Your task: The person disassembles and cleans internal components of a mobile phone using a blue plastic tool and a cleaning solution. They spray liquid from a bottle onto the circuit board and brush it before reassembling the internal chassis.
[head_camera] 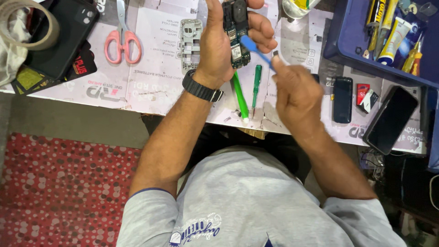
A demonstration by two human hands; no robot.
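My left hand (224, 43) holds a small opened phone (237, 34) with its circuit board showing, raised above the table. A black watch (201, 88) sits on that wrist. My right hand (295, 93) grips a blue pry tool (254, 48) whose flat tip touches the phone's board. A grey phone frame (190, 42) lies on the paper just left of my left hand. Two green screwdrivers (256, 87) lie on the table below the phone.
Pink scissors (122, 39), a black phone case (64, 36) and a tape roll (32, 25) lie at left. At right are a dark small phone (342, 99), a black smartphone (391, 120) and a blue tray (347, 36) with tubes and tools.
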